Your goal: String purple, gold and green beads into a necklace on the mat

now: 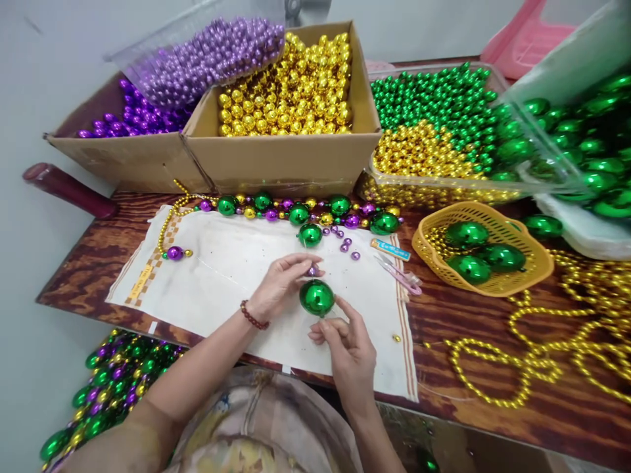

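Fingertips of the left hand [279, 284] pinch a small purple bead [311, 270] at the far side of a large green ball [316, 297], over the near middle of the white cloth [221, 276]. Half curled, the right hand [348, 348] lays its forefinger against the ball's near right side; whether it grips anything is unclear.

- purple bead [311, 270] mostly hidden between fingertips of the left hand [279, 286];
- thread at the right hand [348, 348] too fine to make out;
- bag of green balls [579, 228] cut off by the right edge;
- print on the small packet [390, 249] too small to read.
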`<control>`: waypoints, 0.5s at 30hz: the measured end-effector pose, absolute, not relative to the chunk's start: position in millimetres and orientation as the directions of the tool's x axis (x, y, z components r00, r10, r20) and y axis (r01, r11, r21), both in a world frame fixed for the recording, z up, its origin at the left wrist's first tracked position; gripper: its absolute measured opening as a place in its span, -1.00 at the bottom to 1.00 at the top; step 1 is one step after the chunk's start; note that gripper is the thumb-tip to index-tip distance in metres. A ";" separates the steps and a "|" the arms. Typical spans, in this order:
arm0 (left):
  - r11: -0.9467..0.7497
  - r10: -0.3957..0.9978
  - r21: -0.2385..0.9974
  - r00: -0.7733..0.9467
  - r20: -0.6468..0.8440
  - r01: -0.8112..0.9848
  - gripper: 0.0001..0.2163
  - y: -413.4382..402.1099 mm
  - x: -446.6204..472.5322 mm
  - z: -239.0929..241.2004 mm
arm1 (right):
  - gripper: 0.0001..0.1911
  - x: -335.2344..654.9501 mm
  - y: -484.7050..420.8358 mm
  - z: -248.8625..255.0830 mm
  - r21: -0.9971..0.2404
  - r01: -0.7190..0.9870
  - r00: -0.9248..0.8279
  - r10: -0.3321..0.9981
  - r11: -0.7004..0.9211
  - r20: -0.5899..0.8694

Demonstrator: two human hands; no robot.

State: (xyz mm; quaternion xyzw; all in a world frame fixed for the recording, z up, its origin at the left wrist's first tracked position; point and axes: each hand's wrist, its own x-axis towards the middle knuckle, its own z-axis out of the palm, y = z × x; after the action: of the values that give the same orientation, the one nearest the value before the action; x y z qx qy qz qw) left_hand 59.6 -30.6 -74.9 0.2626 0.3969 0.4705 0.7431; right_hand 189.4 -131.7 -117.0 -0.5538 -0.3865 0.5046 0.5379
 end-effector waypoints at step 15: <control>-0.076 0.766 0.932 0.620 -0.172 0.353 -0.82 -33.8 72.3 -56.6 | -0.77 235.8 -72.6 -95.3 -0.925 -0.370 0.475 0.873 0.086 -0.108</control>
State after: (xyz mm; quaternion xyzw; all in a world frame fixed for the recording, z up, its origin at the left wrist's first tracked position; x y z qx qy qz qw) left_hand 72.3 -33.8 -56.6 0.7096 0.3942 0.1864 0.5535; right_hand 235.8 -72.6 -95.3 -0.5062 -0.2485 0.4478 0.6939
